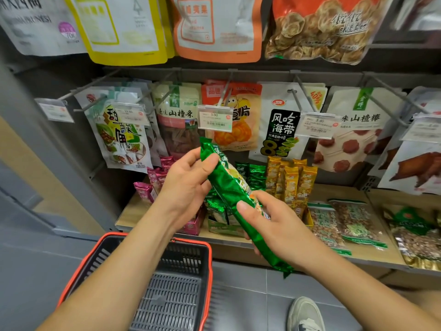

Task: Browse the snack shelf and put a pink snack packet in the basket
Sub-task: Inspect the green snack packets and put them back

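Both my hands hold one long green snack packet (229, 185) slantwise in front of the shelf. My left hand (188, 182) grips its upper end, my right hand (279, 223) its lower half. Pink snack packets (155, 180) stand in a pink display box (193, 226) on the wooden shelf, just behind and left of my left hand, partly hidden by it. The grey basket with a red rim (210, 254) sits on the floor below my left forearm, with nothing visible inside.
More green packets (255, 174) and yellow packets (293, 185) stand right of the pink ones. Bagged nuts (346, 223) lie further right on the wooden shelf (334, 192). Snack bags and price tags (214, 118) hang on hooks above. A shoe (305, 314) is on the grey floor.
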`<state>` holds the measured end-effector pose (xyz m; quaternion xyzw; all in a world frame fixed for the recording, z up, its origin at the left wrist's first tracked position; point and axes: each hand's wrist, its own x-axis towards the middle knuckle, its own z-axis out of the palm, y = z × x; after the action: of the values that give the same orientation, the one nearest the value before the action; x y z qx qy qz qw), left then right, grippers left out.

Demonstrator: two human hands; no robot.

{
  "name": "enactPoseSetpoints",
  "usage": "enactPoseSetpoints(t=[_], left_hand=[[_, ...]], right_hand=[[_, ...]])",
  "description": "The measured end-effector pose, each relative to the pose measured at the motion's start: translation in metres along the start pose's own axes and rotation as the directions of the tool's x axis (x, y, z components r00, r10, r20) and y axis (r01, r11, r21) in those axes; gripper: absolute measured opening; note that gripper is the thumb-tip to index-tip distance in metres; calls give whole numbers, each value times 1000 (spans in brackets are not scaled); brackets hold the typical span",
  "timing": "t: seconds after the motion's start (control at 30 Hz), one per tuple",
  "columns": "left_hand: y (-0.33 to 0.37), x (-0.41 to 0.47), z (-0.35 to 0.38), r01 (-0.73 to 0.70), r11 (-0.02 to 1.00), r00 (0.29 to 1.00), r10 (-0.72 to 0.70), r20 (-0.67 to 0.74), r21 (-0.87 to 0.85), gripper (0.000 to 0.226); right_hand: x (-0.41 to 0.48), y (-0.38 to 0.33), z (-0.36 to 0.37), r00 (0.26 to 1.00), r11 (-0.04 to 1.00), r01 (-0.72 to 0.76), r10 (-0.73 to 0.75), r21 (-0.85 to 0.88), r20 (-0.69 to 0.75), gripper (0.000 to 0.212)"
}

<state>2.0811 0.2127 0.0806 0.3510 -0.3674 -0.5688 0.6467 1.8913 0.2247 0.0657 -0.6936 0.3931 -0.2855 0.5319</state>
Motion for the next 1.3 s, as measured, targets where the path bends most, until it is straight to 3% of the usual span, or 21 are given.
enactPoseSetpoints(t=[0.13, 0.23, 0.33, 0.47, 0.57, 0.63, 0.77, 0.9, 1.1, 1.3], left_hand=[[-10, -3, 6, 42, 998, 997, -45, 66, 37, 19], [-14, -4, 6, 101, 994, 990, -105, 96, 42, 16], [-25, -9, 13, 121, 970, 981, -149, 124, 210, 24], [-31, -12, 21, 9, 910, 977, -96, 188, 414, 14], [-31, -16, 21, 19, 874, 948, -170, 269, 486, 19], [-33, -18, 24, 27, 855, 941, -197, 276, 518, 21], [-44, -21, 32, 99, 875, 964, -202, 173, 474, 31], [-58, -27, 37, 140, 814, 929, -304, 209, 564, 23], [-61, -32, 32, 180, 706, 836, -477, 271, 685, 38], [-62, -36, 27, 168, 637, 786, -547, 287, 753, 48]], right_hand=[[3, 1, 3, 1000, 998, -14, 14, 62, 2, 60], [5, 4, 2, 999, 999, -36, 35, -32, -15, 79], [9, 4, -1, 999, 998, -27, 24, -62, -36, 89], [11, -8, -3, 999, 999, 19, -20, -47, -26, 64], [15, -13, -12, 986, 998, 65, -66, -12, -153, 30], [16, -14, -17, 975, 993, 106, -95, 43, -201, 18], [15, -11, -23, 930, 988, 154, -133, 34, -342, 16], [14, -12, -37, 882, 976, 199, -139, 90, -451, 20], [11, -13, -44, 872, 967, 193, -91, 167, -481, 19], [11, -11, -46, 866, 971, 184, -87, 153, -493, 18]])
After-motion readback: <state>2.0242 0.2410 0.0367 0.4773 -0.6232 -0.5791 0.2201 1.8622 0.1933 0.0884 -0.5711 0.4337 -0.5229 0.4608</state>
